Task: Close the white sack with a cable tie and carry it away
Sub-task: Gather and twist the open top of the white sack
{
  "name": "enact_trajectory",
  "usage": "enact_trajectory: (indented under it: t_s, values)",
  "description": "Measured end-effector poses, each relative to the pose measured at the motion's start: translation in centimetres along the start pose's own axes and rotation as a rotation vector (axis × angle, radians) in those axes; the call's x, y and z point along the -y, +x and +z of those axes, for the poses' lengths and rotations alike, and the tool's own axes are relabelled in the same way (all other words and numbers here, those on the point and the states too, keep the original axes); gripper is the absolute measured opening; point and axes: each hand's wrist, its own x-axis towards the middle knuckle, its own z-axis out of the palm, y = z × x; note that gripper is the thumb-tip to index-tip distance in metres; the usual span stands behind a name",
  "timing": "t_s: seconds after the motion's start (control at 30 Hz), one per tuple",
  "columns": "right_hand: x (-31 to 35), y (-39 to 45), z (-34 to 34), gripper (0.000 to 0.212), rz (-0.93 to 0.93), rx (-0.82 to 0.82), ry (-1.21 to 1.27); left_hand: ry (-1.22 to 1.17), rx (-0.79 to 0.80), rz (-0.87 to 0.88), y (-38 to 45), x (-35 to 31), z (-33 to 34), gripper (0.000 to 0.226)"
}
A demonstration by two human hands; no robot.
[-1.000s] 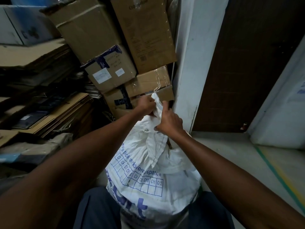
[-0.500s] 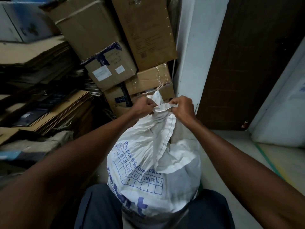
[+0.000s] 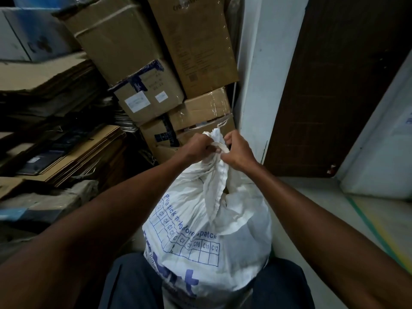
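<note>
Sack (image 3: 207,237), one only, stood between the person's knees before stacked cartons (image 3: 156,70); two hands, left hand (image 3: 197,147) and right hand (image 3: 239,150), clenched its bunched neck from either side.

A storeroom or warehouse corner is shown. Taped cardboard boxes (image 3: 147,70) are stacked high against a white wall (image 3: 256,85), flattened cardboard sheets (image 3: 66,152) are piled at left, and a concrete floor (image 3: 334,197) is marked with green and yellow lines (image 3: 379,237).
</note>
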Motion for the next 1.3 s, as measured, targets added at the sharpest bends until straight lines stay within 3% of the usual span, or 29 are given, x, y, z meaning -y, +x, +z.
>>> enact_trajectory:
  t_s: [0.13, 0.3, 0.37, 0.5, 0.53, 0.63, 0.77, 0.87, 0.93, 1.0, 1.1, 1.2, 1.3]
  values:
    - [-0.7, -2.0, 0.5, 0.063, 0.147, 0.064, -0.290, -0.044, -0.090, -0.070, 0.6, -0.3, 0.4, 0.032]
    - [-1.9, -3.7, 0.8, 0.079, 0.204, -0.008, -0.343, -0.113, -0.118, -0.168, 1.0, -0.8, 0.9, 0.033]
    - [-2.1, -3.9, 0.4, 0.073, 0.141, -0.071, -0.363, -0.145, -0.135, -0.192, 1.1, -0.6, 0.9, 0.030]
    - [-2.4, -3.3, -1.2, 0.029, -0.069, -0.142, -0.448, -0.160, -0.107, -0.133, 0.7, 0.1, 0.5, 0.024]
    - [-2.5, -3.0, -1.6, 0.024, -0.100, -0.147, -0.442, -0.166, -0.048, -0.095, 0.3, 0.2, 0.3, 0.035]
    - [-2.5, -1.6, -2.3, 0.033, -0.177, -0.168, -0.294, -0.117, 0.145, 0.013, -0.5, 0.2, -0.2, 0.073]
    - [-0.2, -0.2, -1.9, 0.036, -0.212, -0.202, -0.165, -0.028, 0.213, 0.088, -1.4, -1.3, -0.4, 0.075]
    - [1.6, 0.2, -0.9, 0.030, -0.215, -0.202, -0.109, -0.079, 0.161, 0.061, -1.6, -1.2, 0.0, 0.083]
    - [2.0, 0.5, -0.4, 0.030, -0.205, -0.161, -0.039, -0.109, 0.073, 0.031, -1.3, -0.4, 0.5, 0.067]
    - [2.0, 0.5, -0.3, 0.030, -0.162, -0.113, 0.072, -0.122, -0.041, 0.014, -0.9, 0.4, 0.9, 0.035]
    - [2.0, -0.5, -0.3, 0.053, -0.094, -0.059, 0.138, -0.129, -0.117, 0.012, -0.7, 0.2, 1.0, 0.006]
    - [1.6, -2.2, 0.5, 0.099, -0.005, -0.041, -0.151, -0.138, -0.119, -0.096, -0.2, -0.2, 1.0, 0.031]
    - [0.3, -3.6, 1.3, 0.133, 0.190, 0.024, -0.264, -0.114, -0.114, -0.144, 0.6, -0.4, 1.4, 0.033]
